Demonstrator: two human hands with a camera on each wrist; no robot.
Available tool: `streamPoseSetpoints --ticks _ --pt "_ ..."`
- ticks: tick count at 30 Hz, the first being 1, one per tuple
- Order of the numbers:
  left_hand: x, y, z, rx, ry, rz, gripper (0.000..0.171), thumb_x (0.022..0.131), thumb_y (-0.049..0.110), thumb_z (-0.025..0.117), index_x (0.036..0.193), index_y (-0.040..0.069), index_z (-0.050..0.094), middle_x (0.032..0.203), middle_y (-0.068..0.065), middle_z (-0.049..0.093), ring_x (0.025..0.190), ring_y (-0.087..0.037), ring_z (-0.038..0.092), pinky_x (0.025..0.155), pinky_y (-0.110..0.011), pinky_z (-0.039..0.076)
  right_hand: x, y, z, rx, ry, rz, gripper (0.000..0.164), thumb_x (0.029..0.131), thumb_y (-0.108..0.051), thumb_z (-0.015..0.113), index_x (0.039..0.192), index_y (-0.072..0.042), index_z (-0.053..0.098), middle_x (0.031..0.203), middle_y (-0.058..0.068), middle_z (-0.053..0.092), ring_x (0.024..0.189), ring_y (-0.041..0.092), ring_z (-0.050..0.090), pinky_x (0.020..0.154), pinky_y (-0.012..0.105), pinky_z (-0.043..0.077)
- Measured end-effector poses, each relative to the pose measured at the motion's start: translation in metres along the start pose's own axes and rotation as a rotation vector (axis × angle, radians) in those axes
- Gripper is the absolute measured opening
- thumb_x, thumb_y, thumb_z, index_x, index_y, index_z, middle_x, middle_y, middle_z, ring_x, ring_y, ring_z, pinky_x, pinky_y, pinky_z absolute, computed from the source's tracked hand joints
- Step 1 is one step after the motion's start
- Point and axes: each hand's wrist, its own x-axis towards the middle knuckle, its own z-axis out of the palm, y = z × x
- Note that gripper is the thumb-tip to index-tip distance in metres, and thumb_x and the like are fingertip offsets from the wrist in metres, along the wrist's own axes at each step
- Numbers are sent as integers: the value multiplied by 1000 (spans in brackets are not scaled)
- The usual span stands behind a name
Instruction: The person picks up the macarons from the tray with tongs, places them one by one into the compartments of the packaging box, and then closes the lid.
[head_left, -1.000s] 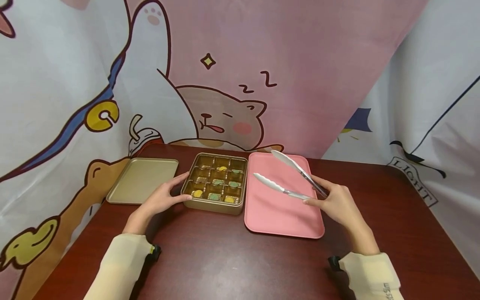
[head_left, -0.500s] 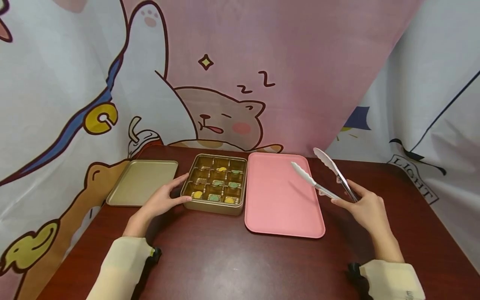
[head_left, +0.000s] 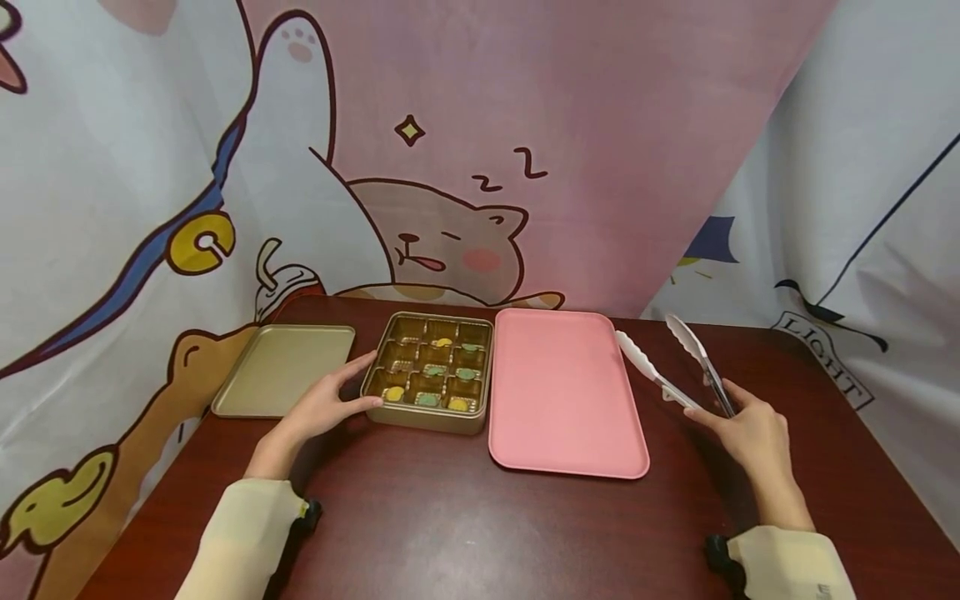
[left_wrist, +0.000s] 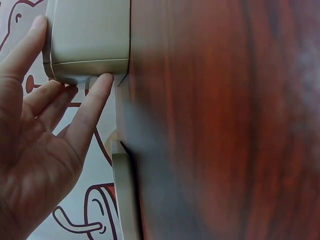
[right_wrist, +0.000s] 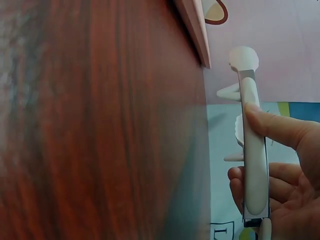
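A gold square box (head_left: 427,418) holds a divided insert with several yellow pieces (head_left: 393,393) and green pieces (head_left: 427,400) in its compartments; what they are is too small to tell. Its back-left and middle-left compartments show no piece. My left hand (head_left: 322,408) rests against the box's left side, fingertips on the wall and thumb at the front rim, as the left wrist view also shows. Right of the pink tray, my right hand (head_left: 753,429) holds a pair of tongs (head_left: 641,358) between thumb and fingers. Their white scalloped tips stand apart with nothing between them.
The pink tray (head_left: 562,400) lies flat right beside the box, with nothing on it. At the left is a shallow gold lid or tray (head_left: 288,371). A printed cartoon curtain (head_left: 600,208) hangs close behind the dark wooden table (head_left: 450,517).
My right hand has carried the tongs rightward, from over the pink tray to beyond its right edge. The left hand and the box have stayed in place.
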Motion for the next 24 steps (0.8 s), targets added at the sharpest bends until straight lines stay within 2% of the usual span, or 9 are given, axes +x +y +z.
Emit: streamPoseSetpoints --ticks 5,14,24 --pt "-1 0 1 -6 2 8 81 90 34 74 156 10 33 161 -17 33 148 -43 29 115 -65 27 1 6 1 -28 -24 23 85 87 -46 74 146 7 42 131 41 52 111 57 50 91 67 41" --pt "-1 1 3 -11 17 33 81 90 30 75 156 7 34 160 -19 34 148 -43 30 116 -64 27 2 11 3 -46 -57 44 84 88 -45 72 146 8 41 132 42 50 112 58 49 89 66 41" --pt "-1 1 2 0 16 31 80 90 31 74 156 7 35 161 -19 34 148 -43 30 115 -64 27 3 13 1 -45 -83 60 85 89 -46 71 146 9 40 133 43 49 111 58 49 88 65 42"
